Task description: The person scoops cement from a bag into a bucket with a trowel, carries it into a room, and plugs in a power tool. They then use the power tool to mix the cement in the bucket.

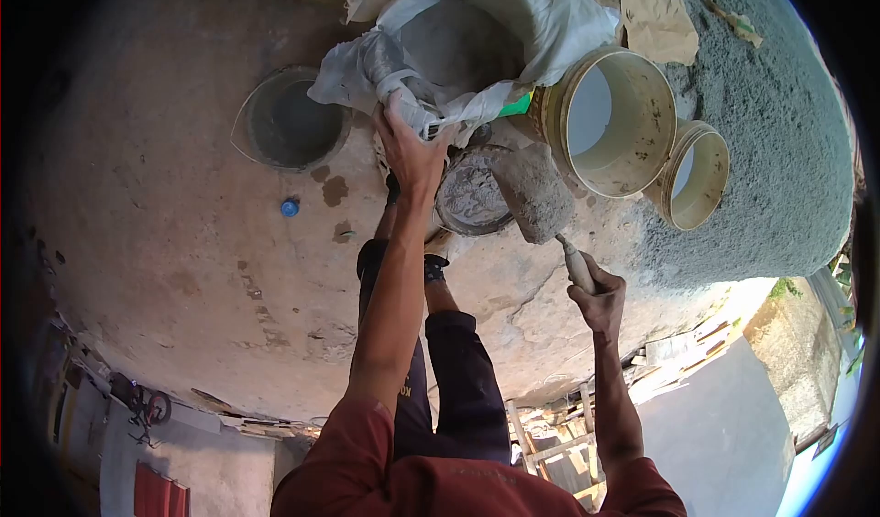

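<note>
My right hand (600,299) is closed around the handle of a trowel (534,194). Grey powdery material coats its broad blade, which hangs over the right side of a small bucket (442,207) of grey mix. My left hand (410,150) grips the near rim of an open white sack (573,22), its fingertips partly hidden by the folds. Grey powder that looks like cement (463,45) fills the inside of the sack.
Two empty-looking pails, one large (632,104) and one smaller (710,182), lie tilted at the right. Beyond them spreads a heap of grey sand (770,141). A bucket of dark liquid (298,118) and a blue cap (290,207) are at the left. Torn brown paper (657,22) lies behind.
</note>
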Demonstrator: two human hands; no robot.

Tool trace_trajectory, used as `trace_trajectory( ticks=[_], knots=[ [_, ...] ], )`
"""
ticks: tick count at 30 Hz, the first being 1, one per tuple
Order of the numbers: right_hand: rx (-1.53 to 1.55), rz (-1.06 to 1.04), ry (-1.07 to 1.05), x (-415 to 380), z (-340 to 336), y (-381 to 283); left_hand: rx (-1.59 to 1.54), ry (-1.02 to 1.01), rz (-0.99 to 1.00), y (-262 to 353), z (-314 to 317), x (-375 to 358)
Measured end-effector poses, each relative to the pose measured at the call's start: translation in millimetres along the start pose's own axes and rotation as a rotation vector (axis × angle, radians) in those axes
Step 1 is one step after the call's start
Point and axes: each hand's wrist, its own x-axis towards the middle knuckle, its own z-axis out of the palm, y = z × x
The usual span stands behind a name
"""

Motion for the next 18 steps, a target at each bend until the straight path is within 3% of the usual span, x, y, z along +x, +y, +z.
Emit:
trace_trajectory(
  ticks=[12, 18],
  knots=[
    [-0.070, 0.057, 0.084, 10.8, 63.6, 141.6, 0.024, 0.005, 0.035, -2.8, -0.6, -1.0],
    [-0.149, 0.100, 0.097, 35.6, 85.8, 166.8, 0.000, 0.010, 0.038, -3.0, 0.0, -2.8]
  ],
)
